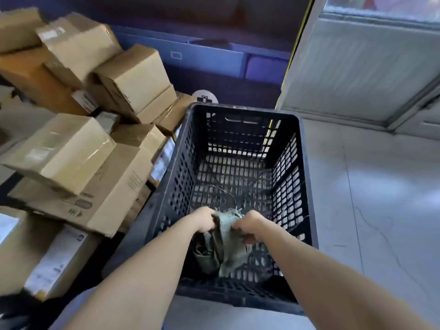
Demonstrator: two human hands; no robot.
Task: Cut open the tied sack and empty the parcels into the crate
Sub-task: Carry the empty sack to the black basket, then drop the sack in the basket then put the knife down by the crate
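Stacked cardboard boxes just left of black perforated plastic crate, left hand and right hand both pinching frayed green woven sack inside crate, grey smooth floor to right

Dim indoor view with a cool blue cast. Light comes from the upper right, leaving a pale sheen on the floor. Cardboard boxes at left are motion-blurred. The crate interior lies in shadow. Straight lines bow near the edges.
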